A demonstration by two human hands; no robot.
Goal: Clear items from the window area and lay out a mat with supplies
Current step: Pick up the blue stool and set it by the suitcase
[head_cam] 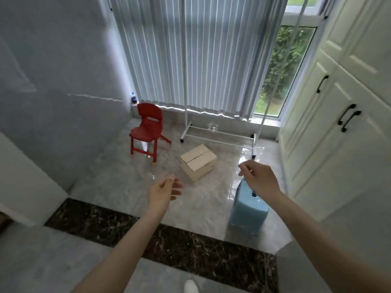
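From the head camera I see both arms stretched out over the pale marble floor [118,182]. My left hand [164,192] hangs in the air with fingers loose and slightly spread, holding nothing. My right hand [259,179] is also free of any object, its fingers loosely curled downward — it hovers just above the top of a light blue plastic stool [248,210] without clearly touching it.

The window area lies ahead. A closed cardboard box [198,161] sits on the floor between the two hands and farther off, turned at an angle. To its left, near the grey wall, stands a small red chair [148,130] facing away from the window. Behind the box, a white wheeled clothes rack [218,133] stands in front of the striped curtain [190,56], and something clear (a glass or plastic container, I cannot tell which) [212,126] rests near the rack's base. A small bottle [133,97] stands on the sill in the left corner. White cabinets with black handles [347,102] line the right side, and a dark marble strip [160,235] crosses the floor beneath my forearms.
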